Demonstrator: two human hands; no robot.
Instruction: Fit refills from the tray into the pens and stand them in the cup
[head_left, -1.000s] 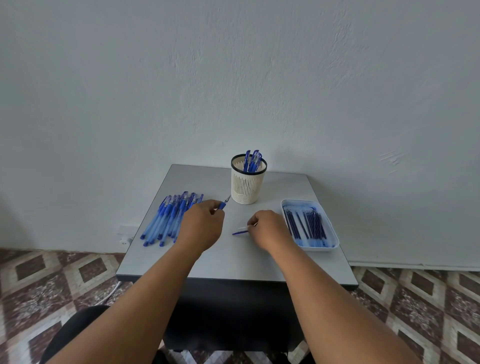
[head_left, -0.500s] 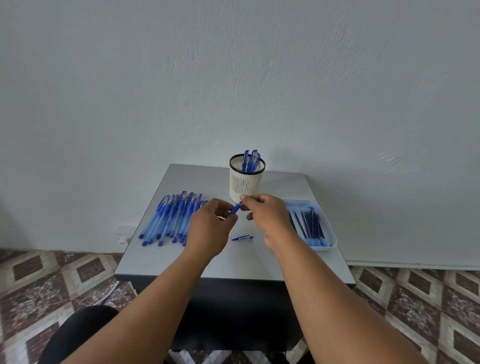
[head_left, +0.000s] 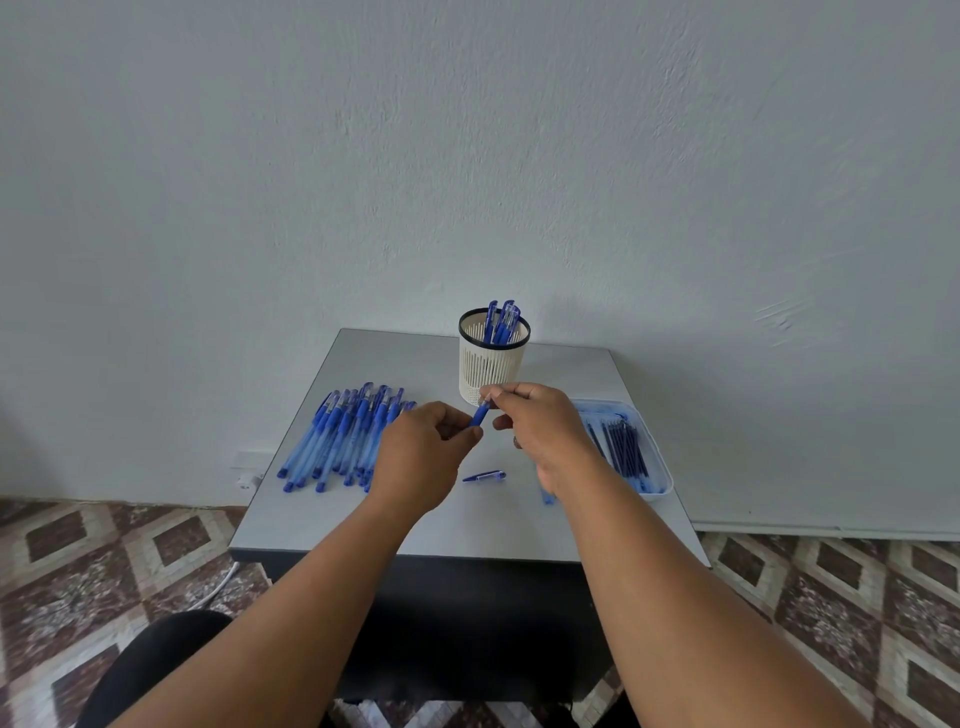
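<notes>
We have lifted the pen (head_left: 480, 413) off the worktop (head_left: 561, 364) since a second ago, left hand (head_left: 421, 457) and right hand (head_left: 540, 426) both grasping it near the cup (head_left: 493, 364), so assembly seems underway.

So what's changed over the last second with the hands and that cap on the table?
The right hand let go of the cap, which now lies alone on the table, and rose to meet the left hand. Both now pinch one pen, lifted in front of the cup. The pen pile, the tray and the cup stayed put.
</notes>
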